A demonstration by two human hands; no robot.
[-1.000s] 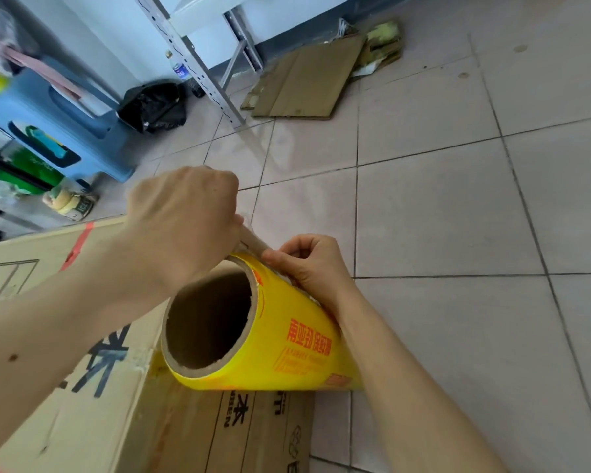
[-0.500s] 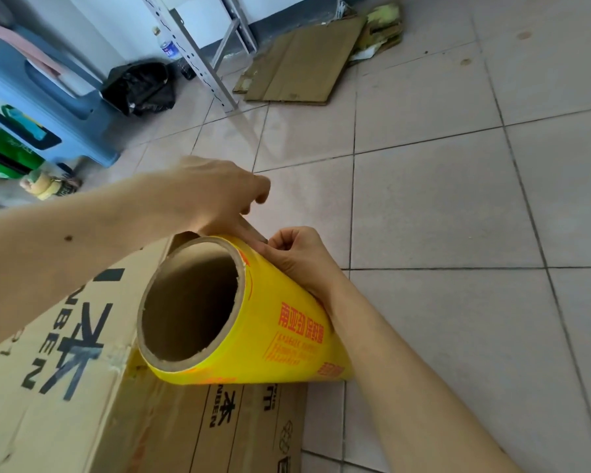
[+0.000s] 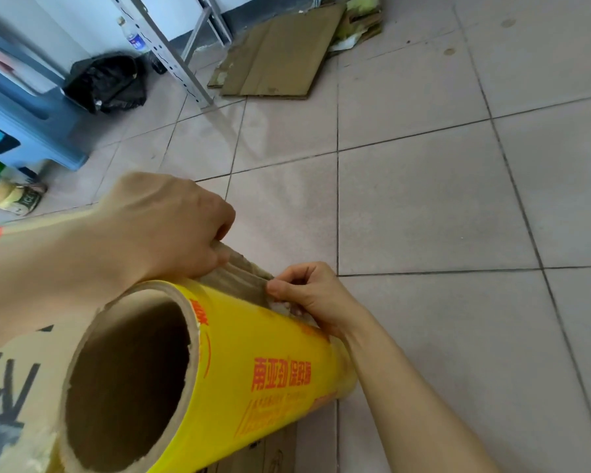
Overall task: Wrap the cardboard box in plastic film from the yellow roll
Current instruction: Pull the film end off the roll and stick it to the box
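The yellow roll (image 3: 253, 363) of plastic film, with red lettering and a wide cardboard core, lies on its side on the cardboard box (image 3: 11, 377) at the lower left. A loose strip of clear film (image 3: 234, 276) stands up off the roll's top. My left hand (image 3: 164, 227) pinches this strip at its far end. My right hand (image 3: 307, 295) pinches the same film edge closer to me, fingers closed on it. The box shows dark printed letters and a red mark; most of it is hidden by my left arm and the roll.
Grey tiled floor (image 3: 423, 206) spreads to the right. A flattened cardboard sheet (image 3: 280, 52) lies at the back. A black bag (image 3: 110, 80), a metal shelf leg (image 3: 171, 52), a blue plastic stool (image 3: 24, 124) and a small can (image 3: 11, 196) sit at the left.
My left hand has closed on the film edge and lifted it off the roll. The view has moved closer to the roll. My right hand stays at the film edge.
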